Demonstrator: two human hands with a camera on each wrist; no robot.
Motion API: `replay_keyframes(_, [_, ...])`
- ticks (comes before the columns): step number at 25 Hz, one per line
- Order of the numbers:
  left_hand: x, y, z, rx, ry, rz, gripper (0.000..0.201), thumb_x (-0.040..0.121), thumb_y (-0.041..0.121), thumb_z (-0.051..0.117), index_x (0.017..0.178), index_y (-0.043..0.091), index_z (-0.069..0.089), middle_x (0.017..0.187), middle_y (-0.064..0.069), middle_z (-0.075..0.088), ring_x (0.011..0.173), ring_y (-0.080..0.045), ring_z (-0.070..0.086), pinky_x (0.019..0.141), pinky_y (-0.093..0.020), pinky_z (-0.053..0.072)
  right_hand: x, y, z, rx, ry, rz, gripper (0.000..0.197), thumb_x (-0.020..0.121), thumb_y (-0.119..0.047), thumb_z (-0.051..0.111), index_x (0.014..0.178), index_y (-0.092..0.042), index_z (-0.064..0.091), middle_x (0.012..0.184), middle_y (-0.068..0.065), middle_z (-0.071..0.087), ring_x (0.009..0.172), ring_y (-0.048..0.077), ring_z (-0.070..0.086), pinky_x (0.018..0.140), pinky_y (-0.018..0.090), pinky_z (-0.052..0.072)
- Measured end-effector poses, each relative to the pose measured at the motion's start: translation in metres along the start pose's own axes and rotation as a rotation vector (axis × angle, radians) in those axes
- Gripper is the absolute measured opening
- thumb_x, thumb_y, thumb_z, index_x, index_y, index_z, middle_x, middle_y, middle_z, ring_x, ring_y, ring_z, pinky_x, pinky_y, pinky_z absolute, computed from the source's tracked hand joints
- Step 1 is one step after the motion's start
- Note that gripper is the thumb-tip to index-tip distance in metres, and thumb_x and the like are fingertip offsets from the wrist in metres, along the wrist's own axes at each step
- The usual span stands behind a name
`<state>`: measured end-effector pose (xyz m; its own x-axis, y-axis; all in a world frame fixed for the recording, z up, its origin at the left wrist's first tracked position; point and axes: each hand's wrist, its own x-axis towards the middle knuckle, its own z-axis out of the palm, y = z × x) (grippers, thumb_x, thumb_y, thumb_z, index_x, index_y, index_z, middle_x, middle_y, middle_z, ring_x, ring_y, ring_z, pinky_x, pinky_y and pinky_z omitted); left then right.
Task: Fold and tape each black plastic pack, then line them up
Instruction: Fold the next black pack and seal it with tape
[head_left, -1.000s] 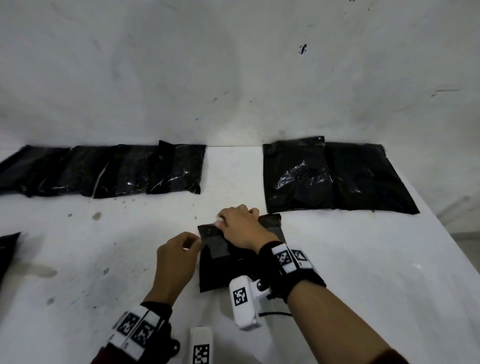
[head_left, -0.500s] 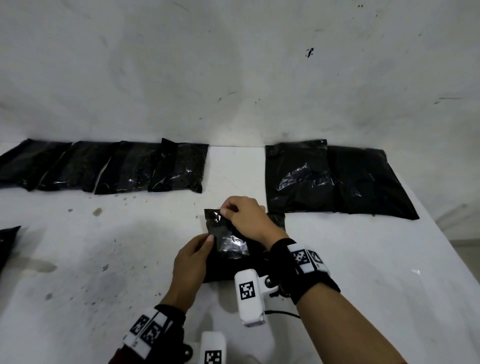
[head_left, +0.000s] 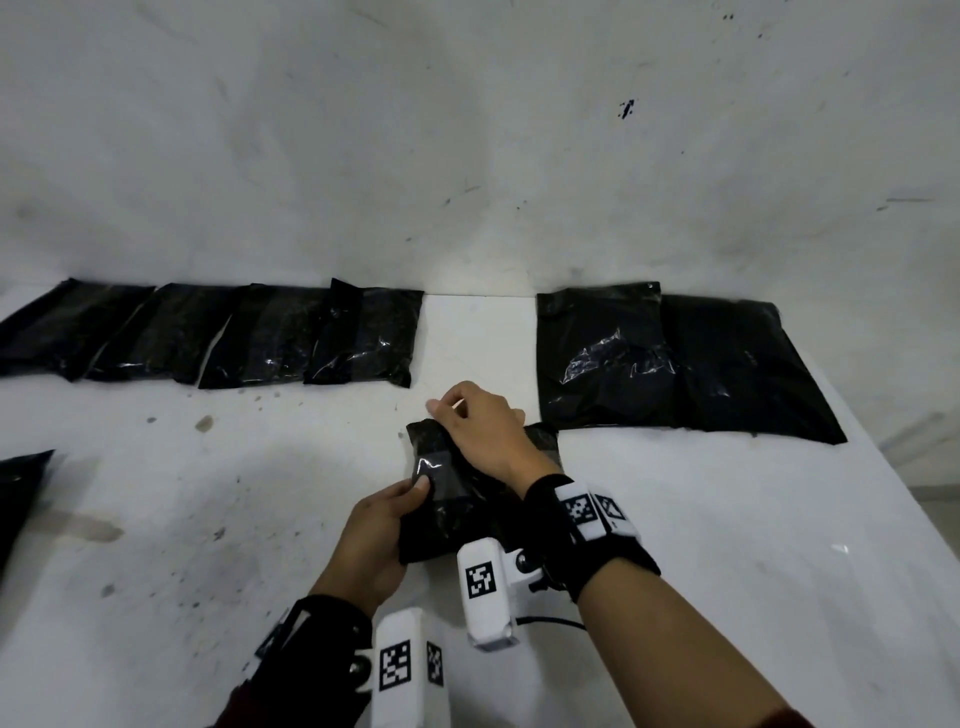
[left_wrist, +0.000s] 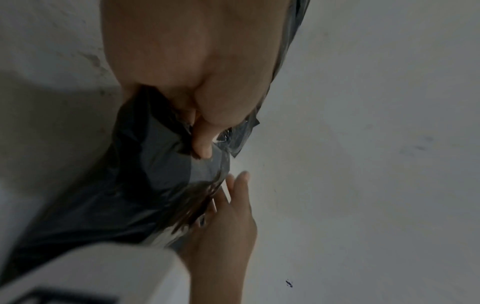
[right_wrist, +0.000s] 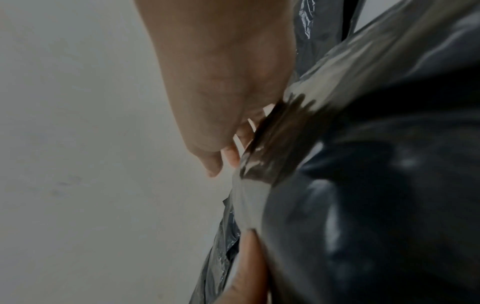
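A small folded black pack (head_left: 447, 525) is held up off the white table (head_left: 701, 545) in the middle, with a shiny strip of clear tape (head_left: 441, 480) across its front. My left hand (head_left: 410, 493) grips the pack's left side, its thumb (left_wrist: 202, 148) pressing on the tape. From the right, my right hand (head_left: 449, 413) reaches over the pack and holds its upper edge, with the fingers (right_wrist: 228, 152) curled behind the plastic. The pack's right part is hidden by my right wrist.
A row of several folded black packs (head_left: 208, 338) lies along the back left by the wall. Two larger flat black packs (head_left: 675, 364) lie at the back right. Another black pack (head_left: 21, 488) shows at the left edge. The table's edge runs down the right.
The pack, flat under my right hand a second ago, is now lifted and tilted. My left hand has slid onto its left side with the thumb on the tape. My right hand has moved to its top.
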<state>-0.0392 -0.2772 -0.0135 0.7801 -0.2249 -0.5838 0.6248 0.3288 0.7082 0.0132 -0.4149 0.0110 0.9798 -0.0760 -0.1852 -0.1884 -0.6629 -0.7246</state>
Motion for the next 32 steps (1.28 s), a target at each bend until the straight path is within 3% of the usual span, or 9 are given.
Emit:
replay_keyframes(3, [0.01, 0.001, -0.01, 0.08, 0.132, 0.047, 0.026, 0.095, 0.012, 0.048, 0.103, -0.007, 0.064, 0.098, -0.023, 0.068, 0.085, -0.031, 0.065, 0.065, -0.031, 0.055, -0.008, 0.018, -0.001, -0.034, 0.24, 0.01, 0.03, 0.095, -0.039, 0.048, 0.111, -0.017, 0.058, 0.099, 0.0, 0.065, 0.106, 0.023, 0.052, 0.095, 0.037, 0.032])
replay_keyframes(6, [0.015, 0.003, -0.016, 0.55, 0.322, 0.226, 0.023, 0.095, 0.02, 0.05, 0.092, 0.004, 0.068, 0.096, -0.016, 0.068, 0.087, -0.028, 0.063, 0.072, -0.031, 0.048, -0.025, 0.047, 0.005, -0.122, 0.266, -0.01, 0.032, 0.097, -0.031, 0.046, 0.119, -0.011, 0.056, 0.118, 0.007, 0.058, 0.113, 0.025, 0.044, 0.097, 0.035, 0.035])
replay_keyframes(8, [0.014, 0.005, -0.02, 1.079, 0.447, 0.34, 0.028, 0.094, 0.029, 0.05, 0.106, 0.007, 0.064, 0.111, -0.015, 0.062, 0.103, -0.03, 0.055, 0.082, -0.034, 0.043, -0.036, 0.062, 0.013, -0.152, 0.214, -0.026, 0.033, 0.097, -0.028, 0.046, 0.123, -0.008, 0.054, 0.126, 0.008, 0.051, 0.118, 0.023, 0.04, 0.101, 0.033, 0.035])
replay_keyframes(10, [0.012, 0.005, -0.018, 1.281, 0.533, 0.419, 0.043, 0.094, 0.031, 0.049, 0.126, 0.002, 0.051, 0.134, -0.018, 0.045, 0.122, -0.035, 0.039, 0.097, -0.041, 0.035, -0.041, 0.067, 0.02, -0.169, 0.278, -0.043, 0.037, 0.098, -0.028, 0.042, 0.125, -0.005, 0.053, 0.131, 0.01, 0.049, 0.123, 0.025, 0.039, 0.105, 0.035, 0.034])
replay_keyframes(14, [0.028, -0.001, 0.002, 1.463, 0.278, 0.861, 0.054, 0.098, 0.038, 0.022, 0.138, 0.007, 0.041, 0.149, -0.012, 0.032, 0.139, -0.029, 0.025, 0.11, -0.039, 0.025, -0.038, 0.045, 0.034, -0.257, 0.272, -0.191, 0.071, 0.09, -0.042, 0.004, 0.145, -0.007, 0.031, 0.155, 0.01, 0.023, 0.145, 0.025, 0.014, 0.119, 0.033, 0.006])
replay_keyframes(18, [0.052, -0.019, -0.006, 1.543, 0.065, 0.818, 0.073, 0.084, 0.062, -0.015, 0.143, 0.022, 0.003, 0.151, 0.01, -0.001, 0.141, -0.006, -0.008, 0.117, -0.03, 0.0, -0.039, 0.042, 0.043, -0.44, 0.056, -0.183, 0.076, 0.08, -0.044, -0.016, 0.15, -0.017, -0.004, 0.158, -0.001, -0.01, 0.144, 0.012, -0.014, 0.114, 0.03, -0.013])
replay_keyframes(22, [0.054, -0.022, -0.008, 1.549, 0.108, 0.782, 0.062, 0.086, 0.049, -0.003, 0.142, 0.023, 0.001, 0.151, 0.011, -0.002, 0.14, -0.003, -0.01, 0.111, -0.019, -0.013, -0.038, 0.045, 0.047, -0.475, 0.068, -0.164, 0.072, 0.083, -0.044, -0.011, 0.15, -0.019, -0.003, 0.158, -0.003, -0.009, 0.141, 0.007, -0.017, 0.112, 0.028, -0.017])
replay_keyframes(27, [0.052, -0.022, -0.006, 1.558, 0.144, 0.753, 0.06, 0.086, 0.049, -0.003, 0.143, 0.03, 0.001, 0.153, 0.007, -0.016, 0.14, -0.008, -0.02, 0.11, -0.023, -0.018, -0.036, 0.042, 0.041, -0.436, -0.001, -0.113, 0.068, 0.087, -0.045, -0.006, 0.15, -0.021, -0.004, 0.157, -0.004, -0.015, 0.142, 0.007, -0.017, 0.116, 0.032, -0.013])
replay_keyframes(32, [0.052, -0.015, -0.011, 1.308, 0.03, 0.607, 0.063, 0.094, 0.051, 0.02, 0.147, 0.024, 0.001, 0.155, 0.003, -0.013, 0.137, 0.0, -0.016, 0.114, -0.027, -0.01, -0.042, 0.052, 0.04, -0.295, 0.077, 0.012, 0.078, 0.087, -0.064, 0.008, 0.149, -0.02, -0.012, 0.151, -0.008, -0.025, 0.137, 0.001, -0.024, 0.112, 0.027, -0.018])
